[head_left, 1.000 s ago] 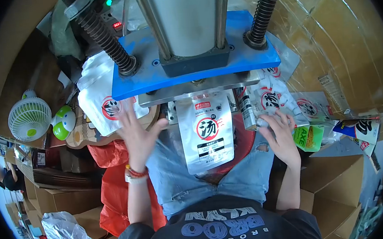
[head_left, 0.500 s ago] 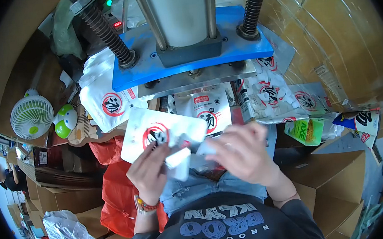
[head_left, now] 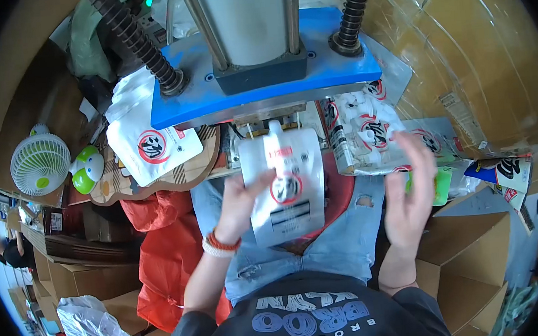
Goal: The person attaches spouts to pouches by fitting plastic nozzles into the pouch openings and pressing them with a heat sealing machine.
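Observation:
My left hand (head_left: pixel 243 199) grips the left edge of a white spout pouch (head_left: pixel 295 213), its thumb lying across the front. The pouch has a round red and black print, and a white spout (head_left: pixel 274 128) points up toward the press (head_left: pixel 266 88). It hangs over my lap, just below the front of the press. Further right, my right hand (head_left: pixel 409 197) is raised with fingers stretched apart and nothing in them, slightly blurred. It is nearest to a printed plastic-covered tray (head_left: pixel 371 162) of small white spouts (head_left: pixel 366 111) and a green box (head_left: pixel 442 185).
On the left, flat white pouches (head_left: pixel 152 149) lie on a patterned board (head_left: pixel 202 170), beside a small fan (head_left: pixel 41 163) and a green-white toy-like object (head_left: pixel 87 170). A red bag (head_left: pixel 169 266) hangs below. Open cardboard boxes (head_left: pixel 461 241) stand at lower right.
The pouch previously in my left hand and the one lying under the press are not both visible now; one is held at centre. My right hand moved right and opened. The press's lower bar looks higher.

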Tool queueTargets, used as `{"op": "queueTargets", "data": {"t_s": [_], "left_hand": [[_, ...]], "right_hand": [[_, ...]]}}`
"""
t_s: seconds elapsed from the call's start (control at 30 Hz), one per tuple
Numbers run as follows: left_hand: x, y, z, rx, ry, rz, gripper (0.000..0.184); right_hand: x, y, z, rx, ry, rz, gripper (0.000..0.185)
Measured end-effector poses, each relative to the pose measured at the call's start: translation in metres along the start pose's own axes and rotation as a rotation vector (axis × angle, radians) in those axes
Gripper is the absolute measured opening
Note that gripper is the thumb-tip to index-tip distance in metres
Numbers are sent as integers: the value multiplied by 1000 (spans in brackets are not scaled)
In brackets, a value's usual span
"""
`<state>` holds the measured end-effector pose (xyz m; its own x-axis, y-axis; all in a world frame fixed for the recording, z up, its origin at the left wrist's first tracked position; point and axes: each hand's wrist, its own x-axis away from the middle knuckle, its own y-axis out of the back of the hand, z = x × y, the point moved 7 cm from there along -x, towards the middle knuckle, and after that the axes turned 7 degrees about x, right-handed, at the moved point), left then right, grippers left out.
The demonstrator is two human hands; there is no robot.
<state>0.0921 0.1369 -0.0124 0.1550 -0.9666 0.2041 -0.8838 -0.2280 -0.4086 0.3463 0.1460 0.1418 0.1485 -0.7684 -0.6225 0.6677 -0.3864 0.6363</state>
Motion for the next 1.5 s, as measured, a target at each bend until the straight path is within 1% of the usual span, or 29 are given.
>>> {"op": "queueTargets", "data": {"t_s": [0.03,0.07,0.13,0.17,0.23,0.3,0.33,0.37,0.4,0.43,0.47,0.5,0.57,0.6,0.67,0.7,0.8,0.87,0.93,1.0,1.07,1.1,1.17,1.2,1.27,1.33,1.4,1.47,1.5], "left_hand": [[-11,-2,-4,66,90,27,22],[-21,1,-5,70,93,18,22],[-28,-1,-4,78,117,-26,22],[-27,0,2,76,129,-44,22],[-27,4,3,32,88,-28,26],[-27,26,-11,-461,72,25,35],[-29,39,-20,-459,72,24,35],[-25,57,-64,-878,-345,-221,57],[-6,62,-100,-1278,-778,-476,81],[-8,83,-99,-1523,-670,-509,87],[-11,106,-90,-1761,-548,-540,94],[-14,127,-70,-1730,-384,-440,95],[5,123,-54,-1780,-446,-189,85],[18,126,-55,-1682,-757,-234,62],[40,140,-59,-1337,-441,-392,39],[49,136,-64,-1097,-591,-438,31],[85,76,-92,-1073,-517,-486,32],[101,23,-107,-1191,-873,-284,31],[111,-8,-109,-1264,-891,-83,31],[123,-32,-119,-1222,-926,97,30],[138,-51,-126,-1118,-832,312,29],[136,-55,-123,-974,-755,402,27],[116,-56,-101,-920,-509,474,23],[98,-49,-79,-810,-364,460,21],[54,-16,-19,-773,3,240,20],[23,-9,-2,-367,7,96,23],[6,-12,-10,-60,54,32,27],[-16,-6,-5,69,157,41,30],[-23,-5,0,143,208,44,30]], "right_hand": [[-6,3,-3,123,-46,-5,40],[-6,-9,-15,123,-47,-4,40],[9,-62,-64,486,-157,253,35],[18,-67,-73,485,-161,248,35],[39,-92,-87,342,-217,545,34],[42,-84,-81,223,-158,532,31],[36,-77,-74,114,-91,492,28],[33,-72,-75,116,-91,492,28],[32,-69,-80,-111,-210,512,25],[34,-69,-85,-340,-328,528,24],[33,-68,-92,-330,-327,513,27],[37,-69,-90,-332,-321,515,27],[36,-55,-89,-709,-372,171,27],[20,-39,-64,-623,-135,72,34],[15,-15,-28,-544,-47,32,38],[17,-6,-12,-533,-54,17,44],[7,7,49,-380,266,-62,44],[5,-21,70,-343,404,42,36],[13,-51,80,-550,509,206,32],[15,-26,94,-660,632,287,33],[17,3,99,-806,710,318,35],[19,3,100,-802,705,318,35],[13,0,88,-755,518,189,40],[6,-16,74,-507,397,291,51],[-6,-43,40,-316,96,153,52],[-8,-33,5,-285,-16,92,43],[-10,-14,-14,-140,-10,58,34],[-17,-25,-26,3,-26,41,31],[-11,-52,-45,174,-47,134,30]]}}
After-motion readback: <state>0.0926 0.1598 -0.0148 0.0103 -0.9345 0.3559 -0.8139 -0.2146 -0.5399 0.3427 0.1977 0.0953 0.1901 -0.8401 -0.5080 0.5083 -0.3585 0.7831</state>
